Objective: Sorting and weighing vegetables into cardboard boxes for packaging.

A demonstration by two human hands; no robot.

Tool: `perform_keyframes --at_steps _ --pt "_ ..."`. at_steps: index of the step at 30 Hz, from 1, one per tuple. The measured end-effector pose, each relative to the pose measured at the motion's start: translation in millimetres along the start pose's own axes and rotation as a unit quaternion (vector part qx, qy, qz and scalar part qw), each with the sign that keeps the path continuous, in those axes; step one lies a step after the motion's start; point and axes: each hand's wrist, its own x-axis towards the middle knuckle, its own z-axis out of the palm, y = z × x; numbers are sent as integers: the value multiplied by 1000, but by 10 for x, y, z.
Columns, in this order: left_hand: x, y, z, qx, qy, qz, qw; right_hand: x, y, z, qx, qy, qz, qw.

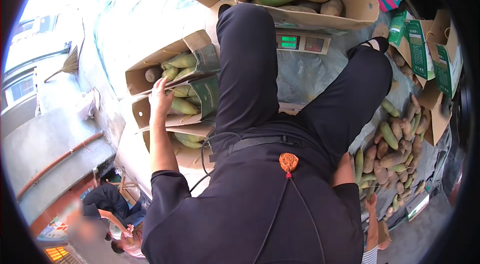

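My left hand (161, 96) is at the rim between two cardboard boxes on my left, its fingers bent over the edge of the middle carton (142, 109). Green radishes (183, 106) lie inside that carton. Beyond it stands another open carton (135, 76) with more pale green radishes (182, 62) and a brownish one. Nearer to me is a third carton (192, 158), partly covered by my arm. On the right, only a bit of my right forearm (343, 170) shows beside my thigh; the hand itself is hidden.
A large carton (360, 11) of green and brown radishes stands ahead, behind a scale (302, 42) with a lit green display. Loose radishes (395, 151) pile up on the right, near more cartons (440, 64). Another person's hand (371, 203) reaches there. People (112, 204) sit lower left; a broom (70, 61) leans left.
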Motion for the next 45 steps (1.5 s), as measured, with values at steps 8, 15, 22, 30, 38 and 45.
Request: perform_keyframes --at_steps 8,15,22,30,38,45 --pt "-981 -847 367 -28 221 -311 924 -229 65 -184 -22 4 -22 999" --pt "-2253 -826 1320 -460 32 -686 563 -203 -75 -417 -45 17 -46 998" --pt "-2424 -1036 1794 -571 40 -670 474 -705 290 -1119 -56 28 -75 995" --pt "-2846 -1017 1773 -536 43 -688 488 -8 -265 -1478 -51 38 -105 992" --pt "-4235 -980 2152 -483 23 -769 419 542 -934 -1535 -62 60 -109 990" --pt "-2892 -1432 1060 -86 326 -405 850 420 -1059 -1725 -45 102 -123 986"
